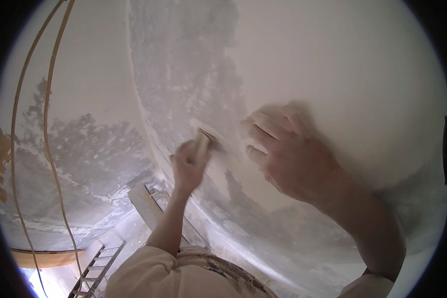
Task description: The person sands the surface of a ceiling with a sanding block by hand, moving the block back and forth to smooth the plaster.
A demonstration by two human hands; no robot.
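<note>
My left hand (188,164) is closed around a scraper or putty knife (203,143), blurred by motion, with its edge at the patchy grey and white plaster surface (186,74). To the right, my right hand (283,149) is raised at the cream-coloured part of the surface (339,74), its fingers apart and curled, with nothing seen in it. Whether its fingertips touch the surface is hard to tell. The fingers are slightly blurred.
Two yellowish cables (46,104) hang down the left side. A ladder (98,270) stands at the lower left. Beneath my left forearm is a plank or platform (147,206). An inner corner divides the surface from another patchy wall (93,156).
</note>
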